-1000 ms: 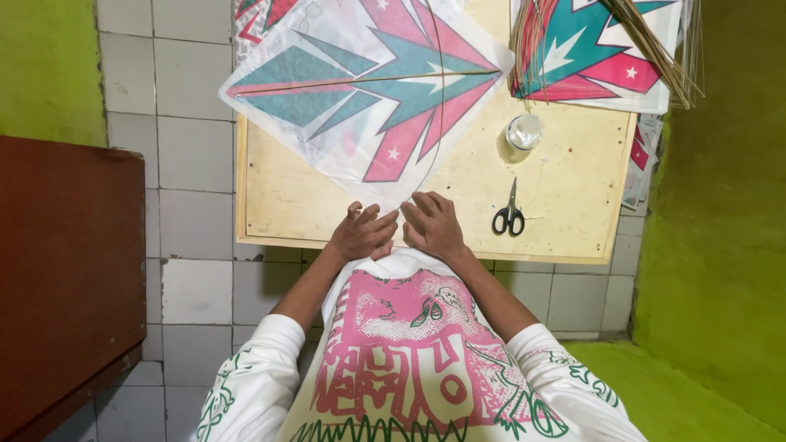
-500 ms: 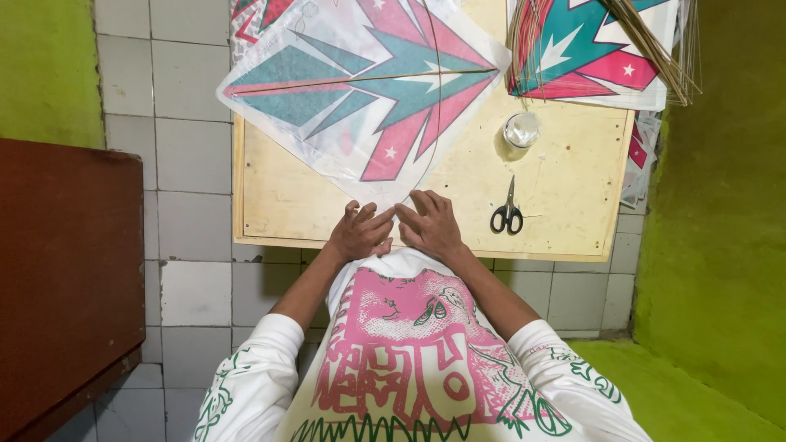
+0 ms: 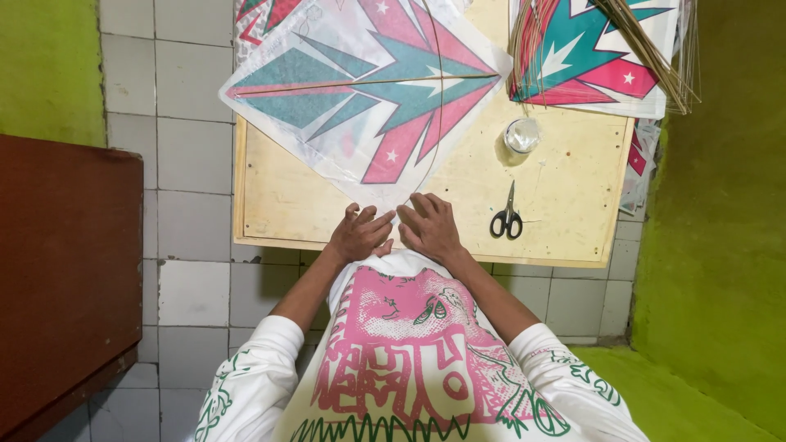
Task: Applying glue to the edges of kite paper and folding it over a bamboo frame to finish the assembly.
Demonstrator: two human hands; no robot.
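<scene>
Both hands, left hand [image 3: 359, 233] and right hand [image 3: 431, 227], press flat on the paper kite's [image 3: 368, 98] near corner; uneven pressure could tear the thin paper or snap its bamboo spine [image 3: 360, 82].

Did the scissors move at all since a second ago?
No. The black scissors lie in the same spot on the wooden board, just below the small clear cup, to the right of the right hand.

The floor [image 3: 196, 164] has pale grey square tiles, the walls [image 3: 720, 229] are bright green, and a dark brown wooden cabinet [image 3: 65, 278] stands on the left.
</scene>
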